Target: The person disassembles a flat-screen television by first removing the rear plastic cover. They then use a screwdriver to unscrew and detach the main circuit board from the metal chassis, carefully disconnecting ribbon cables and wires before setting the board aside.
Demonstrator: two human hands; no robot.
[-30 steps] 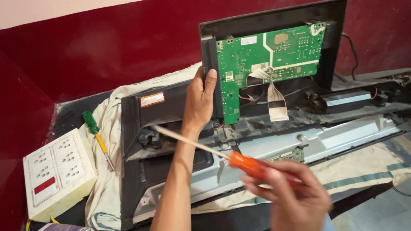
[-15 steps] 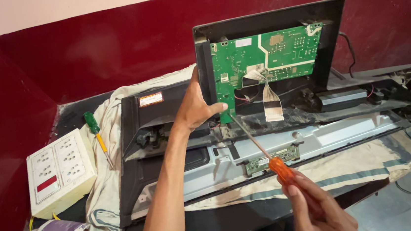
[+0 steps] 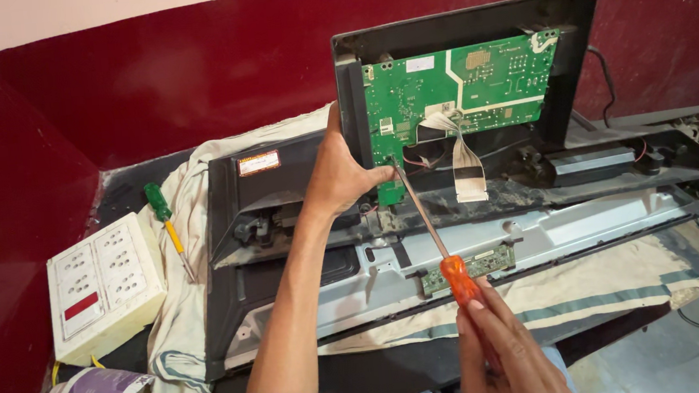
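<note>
screwdriver (image 3: 433, 235) tip now at green board (image 3: 459, 94) corner

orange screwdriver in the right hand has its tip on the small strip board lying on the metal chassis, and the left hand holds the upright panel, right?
Not quite. In the head view the orange screwdriver, held by the right hand, has its tip at the lower left corner of the green circuit board on the upright panel, not on the small strip board. The left hand does hold that panel.

Orange-handled screwdriver (image 3: 433, 235) tilted, tip on upright green circuit board (image 3: 459, 94)
</note>
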